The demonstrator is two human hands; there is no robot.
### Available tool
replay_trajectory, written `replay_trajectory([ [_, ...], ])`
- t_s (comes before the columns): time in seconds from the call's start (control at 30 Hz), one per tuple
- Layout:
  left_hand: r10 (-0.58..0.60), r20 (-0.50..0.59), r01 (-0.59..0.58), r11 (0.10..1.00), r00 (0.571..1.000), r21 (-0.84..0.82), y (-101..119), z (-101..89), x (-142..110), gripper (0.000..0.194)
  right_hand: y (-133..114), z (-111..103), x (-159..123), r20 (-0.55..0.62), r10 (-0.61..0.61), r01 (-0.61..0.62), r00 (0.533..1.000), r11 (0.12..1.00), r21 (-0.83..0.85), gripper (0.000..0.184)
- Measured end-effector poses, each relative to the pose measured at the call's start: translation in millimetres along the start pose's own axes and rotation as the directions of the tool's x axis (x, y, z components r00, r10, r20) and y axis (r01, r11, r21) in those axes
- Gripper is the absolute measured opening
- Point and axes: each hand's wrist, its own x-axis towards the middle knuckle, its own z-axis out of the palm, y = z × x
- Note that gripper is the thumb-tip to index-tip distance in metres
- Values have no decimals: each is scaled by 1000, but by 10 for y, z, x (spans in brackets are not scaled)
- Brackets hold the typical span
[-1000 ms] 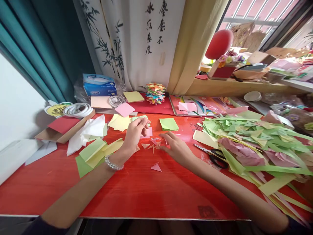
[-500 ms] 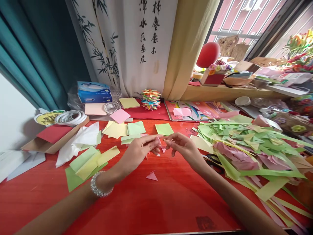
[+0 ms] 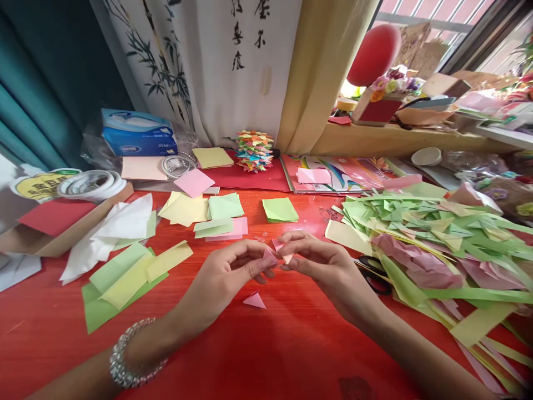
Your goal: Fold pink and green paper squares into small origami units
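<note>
Over the red table point(image 3: 200, 355), my left hand point(image 3: 233, 272) pinches a small folded pink paper piece point(image 3: 270, 256) between thumb and fingers. My right hand point(image 3: 318, 255) grips another small folded paper piece point(image 3: 287, 258), pink and pale, close against the first. Whether the two pieces are joined, I cannot tell. Just below my left fingertips, a loose pink folded triangle point(image 3: 255, 300) lies on the table. Beyond my hands sits a stack of light green paper squares point(image 3: 280, 210). Black-handled scissors point(image 3: 375, 272) lie beside my right wrist, partly under paper.
A large heap of green paper strips and folded pieces point(image 3: 433, 222) covers the right side. Yellow and green sheets point(image 3: 129, 278) lie at left, near a cardboard tray point(image 3: 83, 228) with tape rolls point(image 3: 89, 183). A multicoloured folded-paper ornament point(image 3: 254, 151) stands at the back.
The camera view has tipped downward and come closer. My hands have drawn together, bringing the right hand's paper piece up to the left one's.
</note>
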Motion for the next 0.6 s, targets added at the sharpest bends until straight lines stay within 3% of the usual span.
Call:
replay_trajectory([
  [0.13, 15, -32, -14, 1000, 999, 20, -2, -5, 10, 9, -21, -4, -14, 4, 31, -31, 999, 1000, 3, 14],
  [0.3, 36, -28, -34, 998, 999, 61, -19, -7, 2, 6, -10, 20, -26, -122, 15, -13, 992, 1000, 20, 22],
  [0.47, 71, -30, -68, 993, 997, 92, -15, -5, 4, 6, 34, 31, -3, -117, 27, -16, 993, 995, 94, 6],
  [0.6, 78, -36, -73, 991, 996, 108, -11, -5, 0, 6, 39, 42, -2, -99, 35, -23, 994, 992, 122, 5],
])
